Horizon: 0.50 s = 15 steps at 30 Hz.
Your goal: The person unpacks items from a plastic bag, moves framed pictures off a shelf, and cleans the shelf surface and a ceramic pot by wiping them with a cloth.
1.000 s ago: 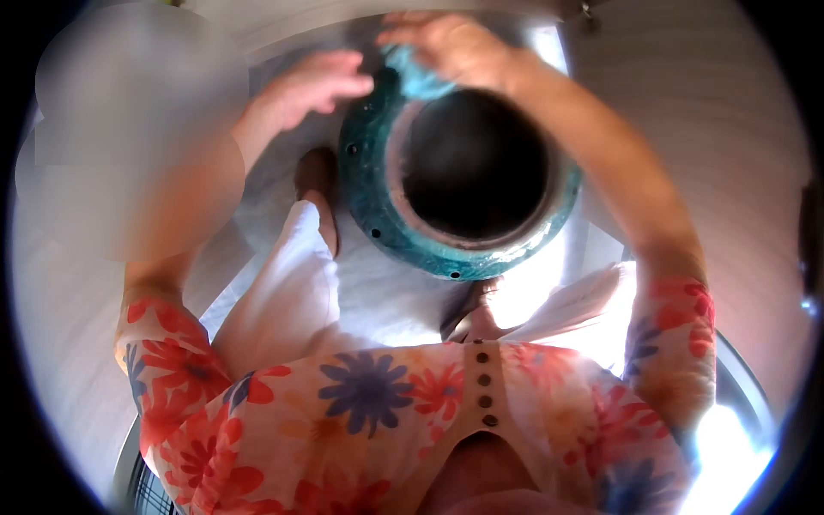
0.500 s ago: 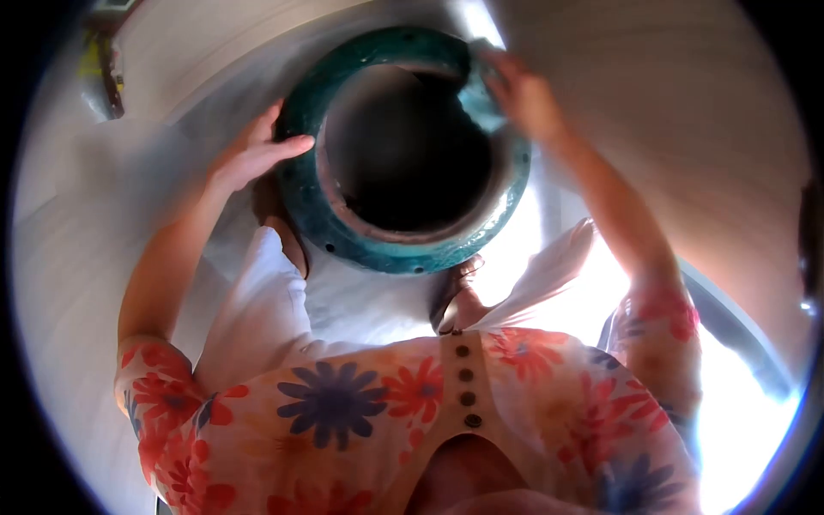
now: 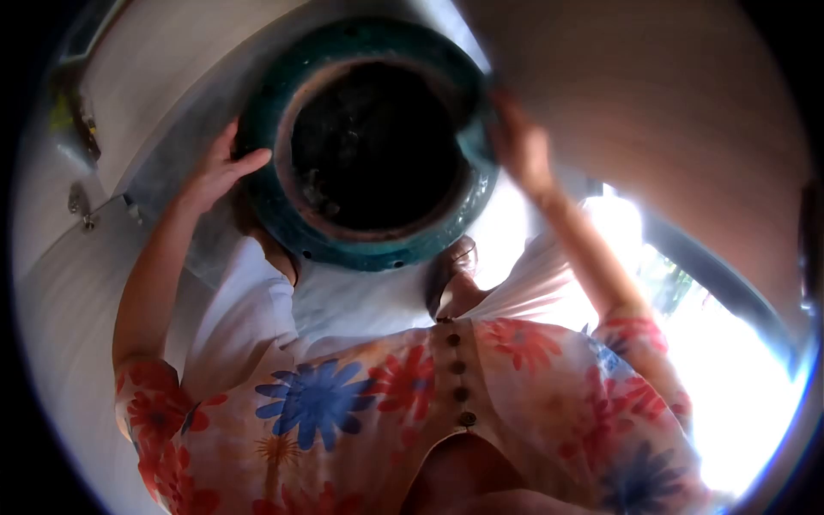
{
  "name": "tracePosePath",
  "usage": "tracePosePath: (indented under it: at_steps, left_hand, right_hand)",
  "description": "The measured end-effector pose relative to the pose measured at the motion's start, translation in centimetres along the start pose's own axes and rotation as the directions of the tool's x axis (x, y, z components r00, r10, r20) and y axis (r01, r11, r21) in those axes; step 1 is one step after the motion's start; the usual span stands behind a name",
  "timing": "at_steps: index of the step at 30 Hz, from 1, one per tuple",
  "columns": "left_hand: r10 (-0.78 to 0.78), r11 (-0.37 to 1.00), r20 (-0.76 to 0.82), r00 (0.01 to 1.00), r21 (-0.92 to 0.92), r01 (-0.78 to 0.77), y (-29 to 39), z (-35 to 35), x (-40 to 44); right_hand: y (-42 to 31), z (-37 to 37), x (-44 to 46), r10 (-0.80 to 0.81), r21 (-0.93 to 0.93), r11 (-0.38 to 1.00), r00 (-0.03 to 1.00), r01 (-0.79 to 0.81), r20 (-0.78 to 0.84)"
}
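Observation:
A large round pot (image 3: 378,249) with a glossy dark-green rim and a deep, dark opening stands on the floor in front of me, between my feet. Small dark holes dot the rim. My left hand (image 3: 210,176) grips its left side, thumb over the edge and fingers round the outside. At the right of the rim is my right hand (image 3: 522,154), blurred, with a pale teal cloth (image 3: 477,142) pressed against the green surface. Part of the cloth is hidden by the fingers, and the pot's inside is too dark to make out.
A brown shoe (image 3: 457,262) on my right foot is close to the pot's lower edge. Pale floor (image 3: 360,296) lies around it. Bright light comes in at the lower right. On the far left is a metal latch (image 3: 86,215) on a light panel.
The pot and my left hand appear further left in view. My right hand, with the cloth, has slid down from the upper right of the rim to its right side.

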<state>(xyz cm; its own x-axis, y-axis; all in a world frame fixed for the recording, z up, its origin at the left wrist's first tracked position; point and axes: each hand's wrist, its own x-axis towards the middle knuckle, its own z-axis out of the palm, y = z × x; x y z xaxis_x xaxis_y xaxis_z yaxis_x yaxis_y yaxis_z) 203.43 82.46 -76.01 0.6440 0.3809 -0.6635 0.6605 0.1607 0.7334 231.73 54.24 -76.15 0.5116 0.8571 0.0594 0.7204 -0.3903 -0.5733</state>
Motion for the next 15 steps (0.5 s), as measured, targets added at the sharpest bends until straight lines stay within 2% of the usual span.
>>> tracePosePath:
  at_steps: [1,2,4,7,10,11,12,13,15]
  left_hand:
    - [-0.023,1.0,0.003,1.0,0.008,0.023,0.2,0.0,0.0]
    - [-0.045,0.999,0.009,0.999,0.016,0.045,0.5,0.0,-0.2]
    - [-0.054,0.998,0.01,0.998,0.021,0.054,0.9,0.1,-0.2]
    - [-0.022,0.999,0.0,1.0,0.041,0.022,0.6,0.0,-0.2]
    - [-0.006,0.999,0.024,1.0,0.054,0.005,-0.5,-0.3,0.4]
    - [-0.016,1.0,0.047,0.999,0.025,0.015,-0.3,-0.3,0.3]
    - [-0.024,1.0,0.071,0.997,-0.005,0.024,-0.1,-0.3,0.3]
    - [-0.015,1.0,0.066,0.998,0.007,0.015,-0.1,-0.2,0.3]
    - [-0.001,0.999,0.057,0.998,0.038,-0.001,0.0,-0.2,0.3]
  right_hand:
    - [0.5,0.7,3.1,-0.137,-0.019,0.99,0.991,0.136,-0.013]
    - [0.3,1.3,6.1,-0.152,0.107,0.983,0.988,0.149,0.027]
    - [0.8,3.0,10.9,-0.169,0.094,0.983,0.98,0.16,0.103]
    - [1.9,4.2,12.7,0.033,0.086,0.995,0.982,-0.049,0.188]
    - [0.9,2.5,6.3,-0.01,0.045,0.999,0.995,0.014,-0.096]
    - [-0.1,1.4,3.8,0.122,0.044,0.992,0.992,-0.12,-0.037]
    - [0.5,1.4,0.9,0.064,0.028,0.998,0.995,-0.062,-0.08]
    - [1.0,1.6,-2.1,0.062,-0.102,0.992,0.995,-0.07,-0.084]
    - [-1.7,0.6,-6.4,0.136,-0.065,0.989,0.991,-0.135,-0.002]
